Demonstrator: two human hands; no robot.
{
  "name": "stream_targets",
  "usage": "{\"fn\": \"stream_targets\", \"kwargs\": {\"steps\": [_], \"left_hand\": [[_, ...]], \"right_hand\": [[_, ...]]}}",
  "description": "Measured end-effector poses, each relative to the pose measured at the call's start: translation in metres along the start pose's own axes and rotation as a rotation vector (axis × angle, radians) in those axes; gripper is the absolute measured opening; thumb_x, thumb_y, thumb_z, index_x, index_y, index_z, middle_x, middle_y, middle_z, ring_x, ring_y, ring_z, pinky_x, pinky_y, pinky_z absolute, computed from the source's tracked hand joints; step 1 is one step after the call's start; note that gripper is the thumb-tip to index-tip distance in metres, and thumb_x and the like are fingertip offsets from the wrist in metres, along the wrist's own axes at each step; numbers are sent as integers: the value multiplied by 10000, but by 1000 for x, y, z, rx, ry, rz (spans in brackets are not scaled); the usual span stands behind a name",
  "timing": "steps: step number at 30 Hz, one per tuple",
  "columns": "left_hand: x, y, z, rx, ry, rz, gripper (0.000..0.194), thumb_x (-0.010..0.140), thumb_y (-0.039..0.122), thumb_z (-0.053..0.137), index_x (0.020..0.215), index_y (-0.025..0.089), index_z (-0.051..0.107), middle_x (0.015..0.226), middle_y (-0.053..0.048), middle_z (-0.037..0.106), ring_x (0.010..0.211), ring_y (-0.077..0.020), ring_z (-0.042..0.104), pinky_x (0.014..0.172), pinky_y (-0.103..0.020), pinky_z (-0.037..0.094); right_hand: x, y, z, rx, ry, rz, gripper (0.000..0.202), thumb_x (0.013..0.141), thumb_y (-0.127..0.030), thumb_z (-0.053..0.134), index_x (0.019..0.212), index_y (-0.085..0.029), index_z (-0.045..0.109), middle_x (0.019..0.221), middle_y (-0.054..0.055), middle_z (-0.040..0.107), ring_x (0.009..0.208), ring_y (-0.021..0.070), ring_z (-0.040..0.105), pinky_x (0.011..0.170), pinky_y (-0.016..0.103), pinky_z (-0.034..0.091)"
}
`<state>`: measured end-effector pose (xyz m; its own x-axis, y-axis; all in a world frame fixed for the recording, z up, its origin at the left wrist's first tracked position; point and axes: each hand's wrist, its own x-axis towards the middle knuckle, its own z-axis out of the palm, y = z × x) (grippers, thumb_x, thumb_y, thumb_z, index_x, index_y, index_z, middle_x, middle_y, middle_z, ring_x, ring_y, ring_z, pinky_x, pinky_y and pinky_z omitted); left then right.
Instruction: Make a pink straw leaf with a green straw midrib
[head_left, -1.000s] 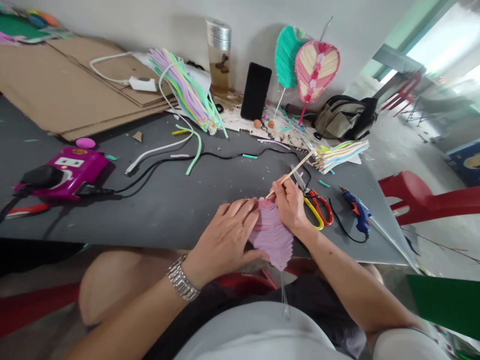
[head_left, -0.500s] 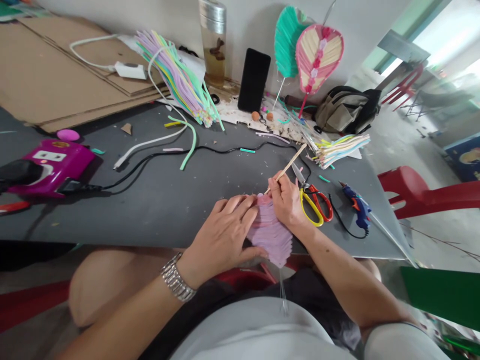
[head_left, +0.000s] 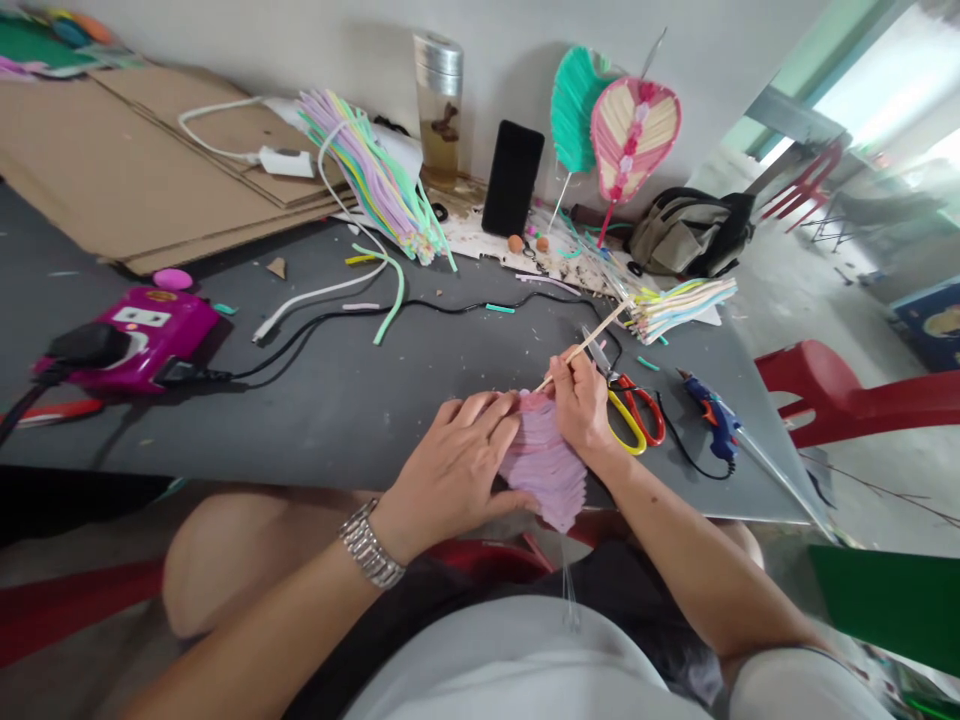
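Left hand [head_left: 456,468]: extended fingers lie over a ribbed lilac leaf-shaped piece [head_left: 546,462] at the grey table [head_left: 322,430]'s near edge.
Right hand [head_left: 583,408]: fingers pinch a slim pale wooden stick [head_left: 604,325].
Stick tip: apparently working the piece's far edge; light pressure seems called for.

Ridged, matt and soft-looking across the lilac piece [head_left: 544,465]; pale, smooth and wood-like along the thin stick [head_left: 602,328]. Shiny metal links on the watch band [head_left: 371,545], silvery metal on the bottle cap [head_left: 440,68]. Glossy plastic on the magenta socket box [head_left: 184,325]; smooth, duller grey over the tabletop [head_left: 322,435]. Matt brown cardboard sheets [head_left: 90,180], cloth-like backpack [head_left: 679,235], 2 smooth plastic-looking scissor handles [head_left: 642,437].
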<state>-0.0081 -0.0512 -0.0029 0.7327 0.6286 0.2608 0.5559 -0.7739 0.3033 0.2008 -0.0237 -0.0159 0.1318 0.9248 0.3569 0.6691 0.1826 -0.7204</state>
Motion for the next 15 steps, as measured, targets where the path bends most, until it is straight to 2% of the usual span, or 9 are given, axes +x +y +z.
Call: {"fn": "stream_targets", "kwargs": {"steps": [6, 15], "left_hand": [[0, -1, 0, 10, -4, -2, 853, 862, 841, 437, 1296, 121, 584, 1447, -218, 572, 1303, -393, 487, 1002, -541, 405], [1, -2, 2, 7, -17, -5, 854, 872, 838, 427, 1301, 114, 573, 1448, -225, 566, 1309, -399, 477, 1015, -550, 397]], "right_hand": [[1, 0, 2, -32, -14, 4, 300, 1044, -451, 424, 816, -261, 467, 665, -20, 591, 608, 162, 570, 636, 293, 428], [4, -2, 1, 19, -89, 32, 261, 1019, -413, 429, 816, -251, 457, 645, -37, 542, 573, 140, 535, 606, 275, 404]]}}
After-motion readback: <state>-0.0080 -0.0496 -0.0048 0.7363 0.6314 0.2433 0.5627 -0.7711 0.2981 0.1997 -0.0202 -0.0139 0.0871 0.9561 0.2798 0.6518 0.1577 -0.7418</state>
